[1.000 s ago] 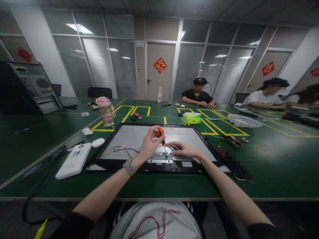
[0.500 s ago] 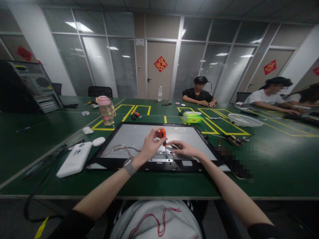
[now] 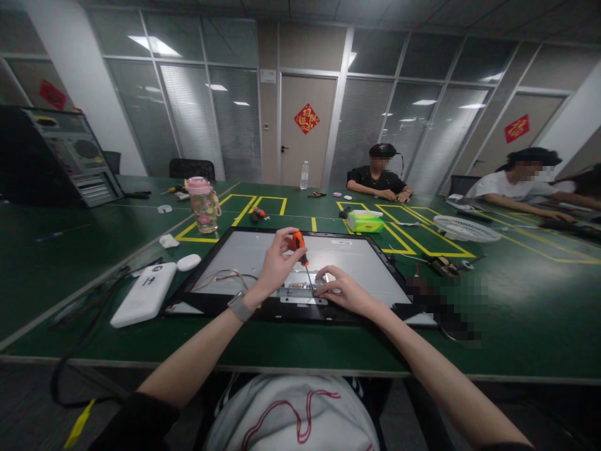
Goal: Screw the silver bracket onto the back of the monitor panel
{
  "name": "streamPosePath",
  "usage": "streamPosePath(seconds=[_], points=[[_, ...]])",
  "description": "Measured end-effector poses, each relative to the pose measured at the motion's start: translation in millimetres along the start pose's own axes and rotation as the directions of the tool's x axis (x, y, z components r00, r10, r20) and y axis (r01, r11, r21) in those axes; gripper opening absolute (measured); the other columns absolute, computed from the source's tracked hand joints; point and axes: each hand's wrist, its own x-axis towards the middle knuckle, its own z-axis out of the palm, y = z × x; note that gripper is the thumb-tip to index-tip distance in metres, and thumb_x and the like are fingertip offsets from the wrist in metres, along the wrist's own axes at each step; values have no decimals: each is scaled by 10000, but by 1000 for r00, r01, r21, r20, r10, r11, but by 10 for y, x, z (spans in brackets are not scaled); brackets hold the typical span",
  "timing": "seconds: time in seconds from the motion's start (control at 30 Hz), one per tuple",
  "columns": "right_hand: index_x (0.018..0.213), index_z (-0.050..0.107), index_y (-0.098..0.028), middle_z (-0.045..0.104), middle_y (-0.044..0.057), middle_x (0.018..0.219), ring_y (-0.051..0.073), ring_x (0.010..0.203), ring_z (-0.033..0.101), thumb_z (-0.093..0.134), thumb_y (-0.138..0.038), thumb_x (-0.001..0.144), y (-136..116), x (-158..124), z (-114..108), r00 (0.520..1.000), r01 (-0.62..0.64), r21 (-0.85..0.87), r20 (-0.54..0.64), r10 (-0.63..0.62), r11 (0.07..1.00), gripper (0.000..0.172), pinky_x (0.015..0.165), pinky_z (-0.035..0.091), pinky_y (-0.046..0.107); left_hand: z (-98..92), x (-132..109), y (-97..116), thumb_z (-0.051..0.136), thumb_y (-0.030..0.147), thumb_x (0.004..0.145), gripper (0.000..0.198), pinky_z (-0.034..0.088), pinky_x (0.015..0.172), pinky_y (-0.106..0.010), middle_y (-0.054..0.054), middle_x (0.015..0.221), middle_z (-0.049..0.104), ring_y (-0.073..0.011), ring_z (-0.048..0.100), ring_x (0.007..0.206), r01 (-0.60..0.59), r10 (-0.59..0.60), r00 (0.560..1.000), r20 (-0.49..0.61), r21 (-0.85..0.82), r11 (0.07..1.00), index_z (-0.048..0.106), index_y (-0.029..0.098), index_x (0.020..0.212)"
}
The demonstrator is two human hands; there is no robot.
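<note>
An orange and black screwdriver (image 3: 299, 243) is gripped by its handle in my left hand (image 3: 276, 260). It leans, with its thin shaft running down to a metal bracket (image 3: 293, 285). My right hand (image 3: 345, 289) rests low beside the screwdriver's tip, thumb and index finger pinched at the bracket; whatever is between them is too small to make out. The bracket lies on the near edge of a flat display panel (image 3: 239, 250) with a silver back and black frame. Thin wires (image 3: 225, 275) trail across the panel's left part.
Left of the panel lie a white power bank (image 3: 144, 294), a white oval case (image 3: 188, 262) and black cables. Beyond stand a pink-lidded bottle (image 3: 203, 203), a green tissue pack (image 3: 365, 221) and a computer case (image 3: 61, 156). Other people sit at the table's far side and right.
My right hand has come down to the screwdriver's tip, its fingers closing at the bracket. The screwdriver handle has tilted left in my left hand. The view has shifted slightly.
</note>
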Motion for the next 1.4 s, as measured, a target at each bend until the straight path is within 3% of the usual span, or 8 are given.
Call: streamPosePath(seconds=[0.23, 0.47, 0.73, 1.0, 1.2, 1.4], points=[[899, 739, -225, 599, 94, 1024, 221, 970, 568, 587, -184, 891, -63, 32, 22, 997, 79, -164, 26, -76, 983, 158, 858, 491, 376, -22, 29, -55, 719, 279, 765, 453, 571, 609, -225, 5, 864, 575, -126, 615, 773, 22, -24, 999, -43, -43, 999, 503, 223, 1159], [950, 665, -178, 649, 91, 976, 190, 943, 614, 551, -195, 920, -70, 26, 11, 999, 18, 37, -48, -17, 999, 119, 856, 521, 335, -48, 40, -52, 720, 297, 766, 458, 586, 599, -239, 10, 859, 551, -122, 606, 753, 32, -36, 998, -53, -69, 997, 497, 234, 1162], [985, 681, -182, 712, 96, 883, 198, 839, 653, 492, -192, 948, -5, -29, -14, 984, 68, -42, -164, -74, 997, 193, 747, 542, 332, -78, 46, -52, 713, 287, 776, 460, 597, 614, -259, 11, 858, 549, -127, 616, 761, 31, -37, 997, -66, -85, 996, 484, 237, 1172], [940, 741, -211, 683, 91, 883, 194, 825, 655, 545, -233, 918, 29, -103, -12, 985, -27, 14, -169, 29, 1000, 198, 730, 539, 325, -86, 34, -50, 703, 296, 790, 457, 587, 627, -242, 6, 869, 554, -127, 622, 781, 19, -22, 998, -54, -59, 998, 490, 235, 1189], [898, 739, -173, 714, 75, 839, 177, 765, 670, 587, -205, 886, 21, -177, -107, 982, -170, 130, -54, 179, 977, 156, 711, 517, 290, -78, 32, -55, 710, 299, 783, 461, 581, 629, -236, 1, 872, 569, -130, 619, 789, 20, -23, 998, -54, -54, 998, 491, 224, 1182], [892, 693, -169, 712, 55, 843, 160, 735, 656, 653, -195, 822, 14, -196, -106, 971, -235, 160, -4, 239, 959, 85, 721, 516, 287, -71, 26, -70, 715, 296, 778, 463, 578, 615, -229, 4, 873, 563, -125, 617, 779, 27, -30, 998, -48, -53, 998, 495, 228, 1180]])
